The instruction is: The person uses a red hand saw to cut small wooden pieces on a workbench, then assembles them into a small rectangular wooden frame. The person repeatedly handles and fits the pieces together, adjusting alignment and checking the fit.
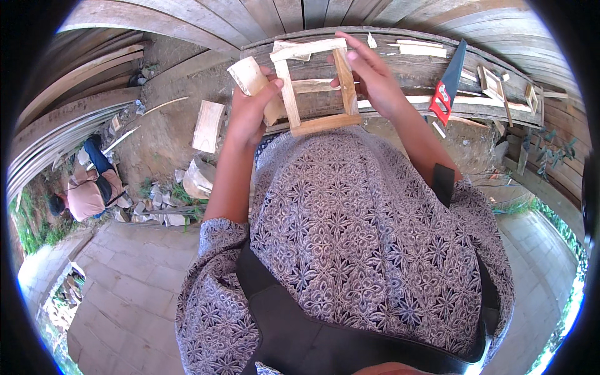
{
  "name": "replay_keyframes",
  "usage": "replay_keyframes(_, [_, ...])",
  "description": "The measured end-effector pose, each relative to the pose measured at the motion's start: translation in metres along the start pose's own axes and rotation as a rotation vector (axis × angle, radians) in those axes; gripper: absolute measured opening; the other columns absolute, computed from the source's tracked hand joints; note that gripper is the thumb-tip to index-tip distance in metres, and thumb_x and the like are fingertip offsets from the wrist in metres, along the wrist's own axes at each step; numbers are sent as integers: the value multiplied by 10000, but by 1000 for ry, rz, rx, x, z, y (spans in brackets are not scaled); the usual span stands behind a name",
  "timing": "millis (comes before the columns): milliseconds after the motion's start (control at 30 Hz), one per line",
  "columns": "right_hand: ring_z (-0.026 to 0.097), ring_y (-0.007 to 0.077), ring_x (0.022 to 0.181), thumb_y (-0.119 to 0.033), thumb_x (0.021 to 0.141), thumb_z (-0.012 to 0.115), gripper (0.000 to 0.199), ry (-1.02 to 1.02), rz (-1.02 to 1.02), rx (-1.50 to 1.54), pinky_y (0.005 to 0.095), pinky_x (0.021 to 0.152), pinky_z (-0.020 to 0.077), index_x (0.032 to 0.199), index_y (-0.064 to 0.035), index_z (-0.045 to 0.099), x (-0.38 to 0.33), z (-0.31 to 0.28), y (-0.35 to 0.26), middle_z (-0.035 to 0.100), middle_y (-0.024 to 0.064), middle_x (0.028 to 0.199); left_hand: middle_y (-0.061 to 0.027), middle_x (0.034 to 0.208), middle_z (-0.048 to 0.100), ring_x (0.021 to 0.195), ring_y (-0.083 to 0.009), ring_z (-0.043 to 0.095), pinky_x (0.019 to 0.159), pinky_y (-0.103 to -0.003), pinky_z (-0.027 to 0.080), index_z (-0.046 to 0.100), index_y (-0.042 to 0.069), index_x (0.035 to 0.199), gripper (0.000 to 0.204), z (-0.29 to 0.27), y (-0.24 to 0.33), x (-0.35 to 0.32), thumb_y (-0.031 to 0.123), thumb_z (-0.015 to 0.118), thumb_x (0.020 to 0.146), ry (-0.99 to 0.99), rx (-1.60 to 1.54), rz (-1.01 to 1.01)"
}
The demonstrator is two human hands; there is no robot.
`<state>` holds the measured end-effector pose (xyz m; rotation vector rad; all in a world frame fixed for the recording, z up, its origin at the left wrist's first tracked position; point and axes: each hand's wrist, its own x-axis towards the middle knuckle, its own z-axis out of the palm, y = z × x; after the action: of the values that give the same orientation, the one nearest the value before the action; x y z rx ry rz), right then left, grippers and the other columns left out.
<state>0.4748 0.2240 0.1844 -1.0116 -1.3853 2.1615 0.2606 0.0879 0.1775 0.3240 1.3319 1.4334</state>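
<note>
A small rectangular frame of pale wood strips [327, 123] stands tilted in front of my chest, above the bench. My left hand [255, 103] is closed round a short flat piece of wood [247, 75], with its thumb against the frame's left side. My right hand [377, 84] is at the frame's right side: the thumb lies near the upright strip, and fingertips show behind it through the opening. The index finger reaches up past the top corner. Part of the left fingers is hidden by the wood piece.
A handsaw [448, 86] with a red handle lies on the wooden bench [400, 115], beside thin strips [420, 49] and small wood frames [491, 84]. A loose board [208, 126] lies left of my arm. Another person [90, 194] is low at the far left, near broken stones [159, 209].
</note>
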Motion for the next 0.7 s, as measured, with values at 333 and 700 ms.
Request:
replay_keyframes(333, [683, 185, 919, -250, 1056, 481, 494, 124, -43, 2, 346, 782, 612, 1526, -196, 341, -5, -19, 12, 627, 104, 1250, -185, 1146, 563, 1041, -311, 611, 892, -453, 529, 450, -22, 1307, 726, -73, -121, 99, 525, 669, 883, 205, 562, -300])
replay_keyframes(700, [683, 208, 941, -164, 1061, 454, 512, 94, -164, 22, 358, 798, 604, 1547, -156, 293, -33, -11, -9, 605, 150, 1276, -291, 1339, 458, 1179, -411, 507, 1025, -477, 412, 352, -9, 1433, 888, -77, -165, 105, 566, 681, 842, 195, 1378, 123])
